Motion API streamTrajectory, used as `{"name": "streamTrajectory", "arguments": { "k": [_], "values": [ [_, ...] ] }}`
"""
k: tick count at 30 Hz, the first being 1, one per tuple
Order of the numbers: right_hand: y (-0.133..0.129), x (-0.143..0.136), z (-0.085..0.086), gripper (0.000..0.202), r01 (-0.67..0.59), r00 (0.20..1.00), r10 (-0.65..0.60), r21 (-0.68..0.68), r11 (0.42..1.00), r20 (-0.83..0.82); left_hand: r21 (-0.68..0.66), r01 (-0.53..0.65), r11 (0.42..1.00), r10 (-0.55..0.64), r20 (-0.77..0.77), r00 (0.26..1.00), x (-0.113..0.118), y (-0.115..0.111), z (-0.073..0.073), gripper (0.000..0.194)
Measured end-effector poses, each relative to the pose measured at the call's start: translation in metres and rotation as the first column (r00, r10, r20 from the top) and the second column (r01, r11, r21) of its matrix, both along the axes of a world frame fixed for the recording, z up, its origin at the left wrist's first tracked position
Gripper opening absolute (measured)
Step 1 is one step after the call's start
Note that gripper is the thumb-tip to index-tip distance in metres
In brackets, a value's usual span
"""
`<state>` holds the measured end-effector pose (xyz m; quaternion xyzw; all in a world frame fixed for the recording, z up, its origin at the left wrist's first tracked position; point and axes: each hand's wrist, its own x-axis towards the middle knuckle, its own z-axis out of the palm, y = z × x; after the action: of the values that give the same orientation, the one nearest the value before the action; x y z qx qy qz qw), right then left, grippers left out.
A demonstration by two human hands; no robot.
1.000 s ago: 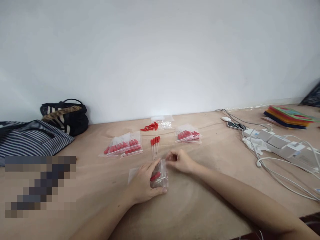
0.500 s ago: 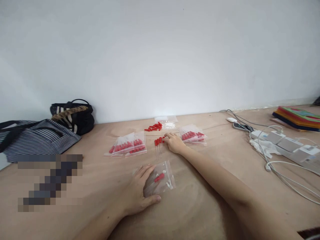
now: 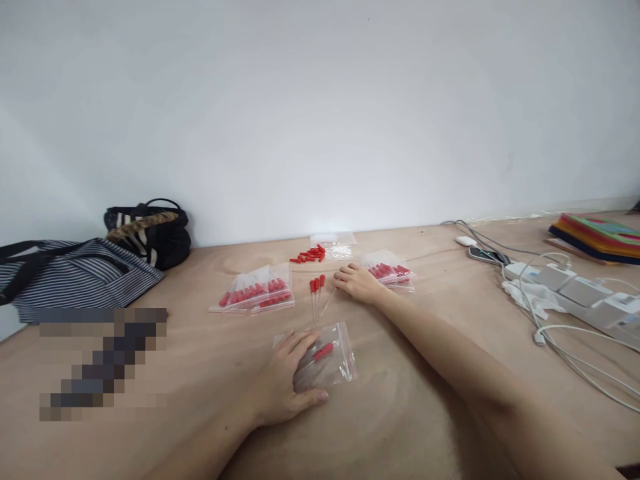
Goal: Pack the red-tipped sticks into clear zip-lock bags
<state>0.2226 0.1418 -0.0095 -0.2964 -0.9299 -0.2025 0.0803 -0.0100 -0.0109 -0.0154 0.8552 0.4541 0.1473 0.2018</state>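
Note:
My left hand lies with fingers spread over the left part of a clear zip bag. Inside that bag shows a red rubber bulb. Farther out, my right hand pinches the bulb end of a dropper; its thin clear tube slants down to the left, and the bulb is hidden by the fingers. Left of it, three droppers with red bulbs lie side by side on the table.
Filled zip bags lie at left and right. Behind are loose red bulbs and clear tubes. A striped bag and black bag stand far left. A power strip with chargers and cables is at right.
My right hand has moved right, drawing one dropper away from the others. My left hand and the zip bag beneath it have shifted slightly right.

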Motion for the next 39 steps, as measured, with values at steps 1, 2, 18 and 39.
{"name": "streamTrajectory", "arguments": {
  "k": [1, 2, 18, 39],
  "values": [
    [-0.005, 0.006, 0.0, 0.017, -0.001, 1.0, 0.001, 0.026, 1.0, -0.003, 0.004, 0.003, 1.0, -0.003, 0.004, 1.0, 0.0, 0.0, 0.0, 0.079],
    [-0.011, 0.013, 0.0, 0.016, 0.002, 1.0, -0.001, 0.058, 0.998, -0.012, 0.006, 0.006, 1.0, -0.006, 0.009, 1.0, 0.0, 0.0, 0.0, 0.078],
    [-0.097, 0.072, -0.007, 0.025, 0.038, 0.986, -0.003, 0.208, 0.977, -0.167, 0.013, 0.006, 1.0, -0.005, -0.013, 1.0, 0.018, 0.007, 0.013, 0.072],
    [-0.115, 0.016, -0.017, 0.015, -0.421, 0.651, -0.138, -0.506, 0.753, -0.746, -0.012, 0.024, 1.0, -0.024, -0.004, 1.0, 0.019, 0.006, 0.012, 0.071]
  ]
}}
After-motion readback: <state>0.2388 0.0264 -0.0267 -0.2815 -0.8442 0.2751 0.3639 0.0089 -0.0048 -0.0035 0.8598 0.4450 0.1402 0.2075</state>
